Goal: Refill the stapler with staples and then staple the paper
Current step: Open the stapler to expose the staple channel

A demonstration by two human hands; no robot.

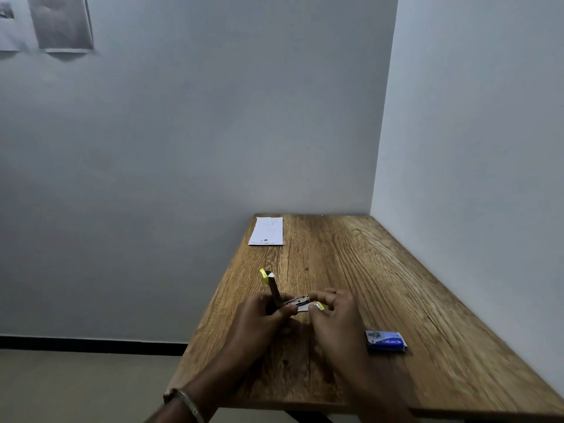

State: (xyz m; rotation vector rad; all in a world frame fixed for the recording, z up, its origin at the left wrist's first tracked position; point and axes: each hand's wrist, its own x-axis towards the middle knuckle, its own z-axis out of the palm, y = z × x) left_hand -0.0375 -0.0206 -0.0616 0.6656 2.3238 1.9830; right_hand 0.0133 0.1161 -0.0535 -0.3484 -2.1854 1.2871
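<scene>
Left hand (262, 315) fingers curled, gripping; right hand (331, 312) fingers pinching, close alongside.

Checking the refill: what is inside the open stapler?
The stapler is swung open, its top raised. Metal shows in the channel between left hand and right hand; fingers and blur hide whether staples are loaded.

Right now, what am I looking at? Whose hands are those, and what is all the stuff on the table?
This one picture comes from a camera worn on a person's head, looking down at their own hands. The left hand holds a yellow stapler with its top swung open and pointing up. The right hand has its fingers at the stapler's front end. They work above a wooden table. On it lie a blue box, likely of staples, on the right, and a white paper at the far edge.
</scene>
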